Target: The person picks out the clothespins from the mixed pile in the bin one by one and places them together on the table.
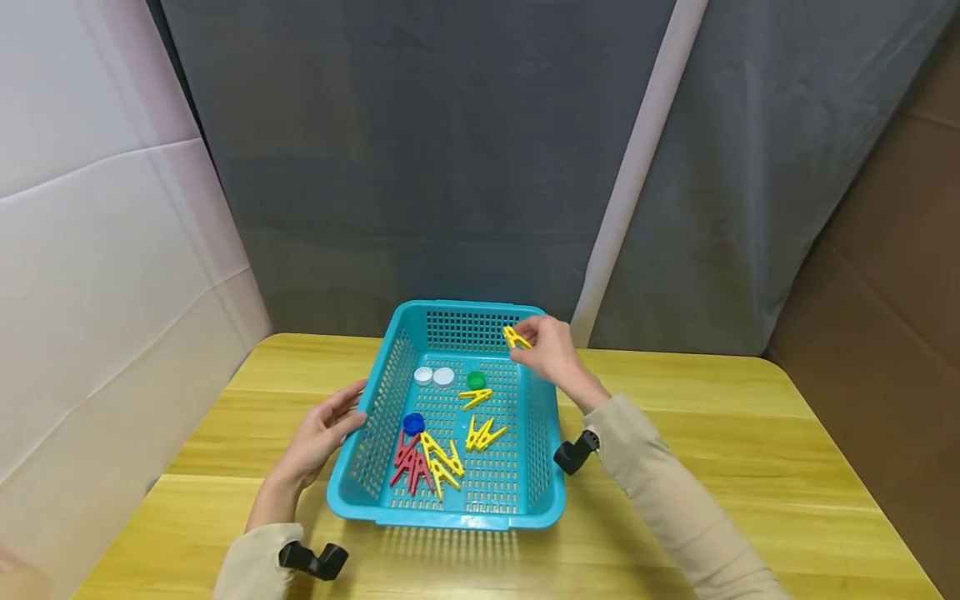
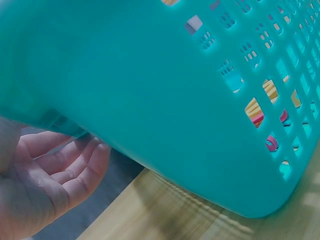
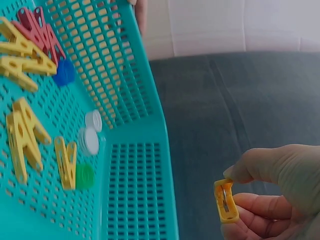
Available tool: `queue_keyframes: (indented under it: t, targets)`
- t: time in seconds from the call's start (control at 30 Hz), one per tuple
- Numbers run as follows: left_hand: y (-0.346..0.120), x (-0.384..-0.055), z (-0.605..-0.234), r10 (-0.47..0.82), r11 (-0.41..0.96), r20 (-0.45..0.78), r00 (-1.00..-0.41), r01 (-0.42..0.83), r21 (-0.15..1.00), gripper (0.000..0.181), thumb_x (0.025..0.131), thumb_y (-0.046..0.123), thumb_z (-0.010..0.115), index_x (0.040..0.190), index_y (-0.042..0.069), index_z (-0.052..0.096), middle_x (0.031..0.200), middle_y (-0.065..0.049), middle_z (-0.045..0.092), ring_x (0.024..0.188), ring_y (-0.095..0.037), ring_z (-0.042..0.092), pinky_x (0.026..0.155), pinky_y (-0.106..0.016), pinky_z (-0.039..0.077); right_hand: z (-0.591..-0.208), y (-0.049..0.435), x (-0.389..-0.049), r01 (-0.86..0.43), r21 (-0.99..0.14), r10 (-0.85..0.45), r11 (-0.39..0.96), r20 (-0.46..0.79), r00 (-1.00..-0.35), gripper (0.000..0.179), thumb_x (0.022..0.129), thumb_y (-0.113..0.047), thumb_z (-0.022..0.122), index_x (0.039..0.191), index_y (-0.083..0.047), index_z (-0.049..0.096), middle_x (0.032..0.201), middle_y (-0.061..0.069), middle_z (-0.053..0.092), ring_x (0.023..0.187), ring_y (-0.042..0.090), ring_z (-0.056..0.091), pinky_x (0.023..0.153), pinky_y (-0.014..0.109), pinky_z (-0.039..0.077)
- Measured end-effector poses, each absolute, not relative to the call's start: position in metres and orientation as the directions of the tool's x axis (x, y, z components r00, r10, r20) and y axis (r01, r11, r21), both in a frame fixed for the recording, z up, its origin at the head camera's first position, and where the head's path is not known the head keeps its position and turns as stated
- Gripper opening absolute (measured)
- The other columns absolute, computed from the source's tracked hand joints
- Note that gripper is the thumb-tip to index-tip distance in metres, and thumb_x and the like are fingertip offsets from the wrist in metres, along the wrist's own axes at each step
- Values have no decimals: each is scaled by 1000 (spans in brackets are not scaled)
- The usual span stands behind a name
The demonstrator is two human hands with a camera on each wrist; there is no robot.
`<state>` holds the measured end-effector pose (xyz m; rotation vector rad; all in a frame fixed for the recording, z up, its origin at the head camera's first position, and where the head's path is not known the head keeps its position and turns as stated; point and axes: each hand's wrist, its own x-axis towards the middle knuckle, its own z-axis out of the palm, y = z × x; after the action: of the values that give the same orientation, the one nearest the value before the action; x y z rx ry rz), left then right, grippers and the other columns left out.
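A turquoise plastic basket [image 1: 444, 521] with perforated walls stands on the table. My left hand [image 1: 318, 437] holds its left rim, thumb over the edge; the left wrist view shows the fingers [image 2: 82, 172] curled under the lip. Over the basket's far right corner, my right hand [image 1: 551, 350] pinches a yellow clothespin [image 1: 513, 337] between thumb and fingers. Inside lie several more yellow clothespins [image 1: 483, 435], several red clothespins [image 1: 411, 471], a blue bottle cap [image 1: 413, 423], a green bottle cap [image 1: 476, 380] and two white caps [image 1: 443, 377].
The wooden table [image 1: 712, 467] spreads on both sides of the basket. Behind it hangs a dark grey sheet [image 1: 420, 167], with a pale pole [image 1: 637, 158] slanting across. A white panel [image 1: 97, 208] borders the left, a brown panel [image 1: 885, 292] the right.
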<state>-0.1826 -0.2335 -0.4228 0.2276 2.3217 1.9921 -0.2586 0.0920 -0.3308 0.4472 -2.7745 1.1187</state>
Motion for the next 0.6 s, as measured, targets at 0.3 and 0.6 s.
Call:
queue_keyframes:
  t: [0.3, 0.6]
  targets:
    - [-235, -183, -424, 154, 147, 42, -987, 65, 987, 56, 96, 10, 52, 144, -6, 28, 135, -31, 38, 97, -1, 57, 76, -24, 53, -339, 128, -263, -273, -669, -149, 691, 238, -960, 30, 80, -7, 69, 105, 8, 64, 97, 19, 62, 85, 30, 57, 74, 38, 52]
    - [-234, -185, -425, 155, 148, 45, -987, 68, 987, 56, 96, 10, 52, 144, -7, 28, 135, -30, 39, 96, -2, 58, 76, -24, 53, -366, 160, -268, -208, -678, -80, 705, 216, -973, 26, 80, -4, 67, 102, 10, 64, 94, 21, 63, 82, 30, 57, 73, 39, 52]
